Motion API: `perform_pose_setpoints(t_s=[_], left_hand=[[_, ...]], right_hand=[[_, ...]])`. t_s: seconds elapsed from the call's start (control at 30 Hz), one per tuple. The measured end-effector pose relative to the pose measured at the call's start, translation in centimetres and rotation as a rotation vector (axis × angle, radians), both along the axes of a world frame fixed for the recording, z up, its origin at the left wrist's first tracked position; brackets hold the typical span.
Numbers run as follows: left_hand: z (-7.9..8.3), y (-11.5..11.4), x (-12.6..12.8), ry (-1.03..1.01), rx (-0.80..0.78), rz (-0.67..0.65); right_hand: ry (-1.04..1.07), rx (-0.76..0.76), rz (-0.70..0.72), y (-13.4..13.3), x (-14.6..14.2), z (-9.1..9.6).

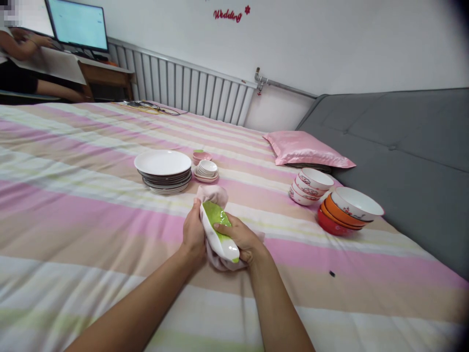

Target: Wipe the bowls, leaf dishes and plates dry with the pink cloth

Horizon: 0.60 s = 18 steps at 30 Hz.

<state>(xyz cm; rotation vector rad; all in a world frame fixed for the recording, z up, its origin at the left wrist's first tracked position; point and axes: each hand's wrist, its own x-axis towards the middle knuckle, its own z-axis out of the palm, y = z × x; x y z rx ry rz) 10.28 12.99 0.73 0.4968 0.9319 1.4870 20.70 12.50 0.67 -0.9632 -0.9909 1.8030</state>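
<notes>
Between my two hands is a small glossy dish (220,230), white outside and green inside, tilted over a pale pink cloth (213,195). My left hand (193,229) is closed round the cloth and the dish's left edge. My right hand (242,235) grips the right side, its thumb lying on the green inner face; the other fingers are partly hidden beneath. Just beyond stand a stack of plates (163,164) with a white one on top, small white bowls (208,168) on a pinkish dish, and small pink dishes (201,156).
A striped bedspread (110,220) lies below everything. To the right are stacked patterned bowls (309,187), larger orange and red bowls (342,212) and a small black object (331,274). Behind are a pink pillow (309,148), grey headboard (395,146), cables (154,107) and a person (22,54) by monitors.
</notes>
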Motion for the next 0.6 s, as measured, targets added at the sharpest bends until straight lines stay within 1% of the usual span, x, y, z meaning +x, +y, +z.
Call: perform_pose_setpoints(t_s=[0.1,0.2,0.3,0.4,0.53,0.6], left_hand=[[-0.1,0.1,0.1,-0.046,-0.01,-0.018],[-0.1,0.0,0.2,-0.009,0.03,-0.001],[0.0,-0.5,0.4,0.098,0.138,0.023],[-0.1,-1.1,0.8,0.227,0.267,0.002],[-0.9,-1.6,1.2,0.382,0.412,-0.061],[-1.2,-1.7,1.3,0.499,0.498,-0.06]], right_hand=[[0.011,0.003,-0.033,0.2,-0.3,-0.3],[0.024,-0.002,-0.084,0.4,-0.6,-0.4],[0.044,0.0,-0.141,0.5,-0.6,-0.4],[0.045,-0.001,-0.178,0.7,-0.4,-0.1],[0.039,0.004,-0.186,0.8,-0.3,0.1],[0.039,0.013,-0.182,0.9,-0.3,0.1]])
